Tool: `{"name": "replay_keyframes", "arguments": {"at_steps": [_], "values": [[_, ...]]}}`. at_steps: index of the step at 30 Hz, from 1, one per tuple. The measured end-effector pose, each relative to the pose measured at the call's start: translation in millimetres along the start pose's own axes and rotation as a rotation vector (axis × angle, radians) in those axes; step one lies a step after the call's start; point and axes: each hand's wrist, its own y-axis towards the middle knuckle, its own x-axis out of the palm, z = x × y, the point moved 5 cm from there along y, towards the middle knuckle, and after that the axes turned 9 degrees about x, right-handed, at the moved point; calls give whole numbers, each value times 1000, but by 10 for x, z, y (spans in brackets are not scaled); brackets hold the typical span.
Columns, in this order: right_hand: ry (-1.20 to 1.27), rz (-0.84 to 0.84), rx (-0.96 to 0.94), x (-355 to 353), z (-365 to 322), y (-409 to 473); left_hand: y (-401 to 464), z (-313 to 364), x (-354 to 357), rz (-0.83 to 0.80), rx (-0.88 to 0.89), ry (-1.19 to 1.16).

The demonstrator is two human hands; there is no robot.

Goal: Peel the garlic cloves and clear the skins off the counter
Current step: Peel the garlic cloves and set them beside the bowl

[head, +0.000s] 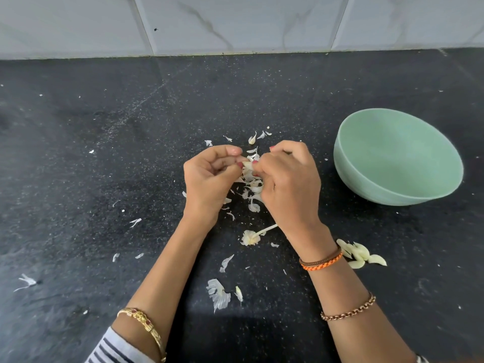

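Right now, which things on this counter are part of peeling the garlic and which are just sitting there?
In the job:
left hand and right hand, pinching one clove
peeled cloves
loose skins
stripped garlic stem

Just sitting there:
green bowl, nothing visible in it
bracelets

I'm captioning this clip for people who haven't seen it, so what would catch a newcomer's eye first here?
First, the left hand and right hand meeting mid-counter, both pinching a garlic clove above a scatter of white skins. Next, the pale green bowl to the right, apparently empty. Then the peeled cloves heaped by the right wrist on the black counter.
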Motion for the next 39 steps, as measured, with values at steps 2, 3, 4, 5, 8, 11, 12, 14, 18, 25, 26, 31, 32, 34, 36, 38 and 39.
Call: {"name": "replay_keyframes", "arguments": {"at_steps": [2, 3, 4, 5, 8, 11, 12, 14, 18, 25, 26, 31, 32, 34, 36, 38, 39], "values": [[-10, 23, -29, 3, -30, -13, -1, 3, -6, 31, -36, -54], [-4, 38, -26, -5, -47, -15, -2, 0, -10, 46, -52, -75], [7, 52, -13, -17, -58, -12, -2, -2, -10, 56, -69, -94], [20, 65, 6, -31, -61, -7, -4, -6, -9, 60, -84, -108], [50, 65, 68, -53, -30, 12, -12, -8, 0, 33, -112, -113], [57, 29, 91, -42, 25, 32, -16, 9, 5, 8, -125, -121], [61, 24, 92, -42, 37, 37, -15, 16, 2, 13, -127, -129], [60, 25, 84, -40, 52, 40, -15, 27, 1, 25, -131, -142], [50, 52, 28, -40, 30, 30, -13, 36, -5, 31, -138, -129], [23, -1, -44, -12, -18, 8, 5, -39, -22, 40, -268, -217], [35, -7, -41, -17, -26, 13, 4, -52, -18, 44, -291, -235], [103, -62, -33, -14, -31, 24, -15, -114, 24, 91, -403, -366], [121, -70, -16, -14, -19, 26, -19, -123, 34, 93, -417, -391], [153, -97, 36, -4, 15, 28, -25, -128, 42, 90, -424, -404], [186, -166, 119, 35, 59, 18, -24, -113, 25, 82, -371, -350], [244, -271, 236, 88, 109, 4, -8, -64, -15, 69, -221, -213], [283, -326, 303, 110, 132, -4, 1, -32, -36, 57, -125, -132]]}}
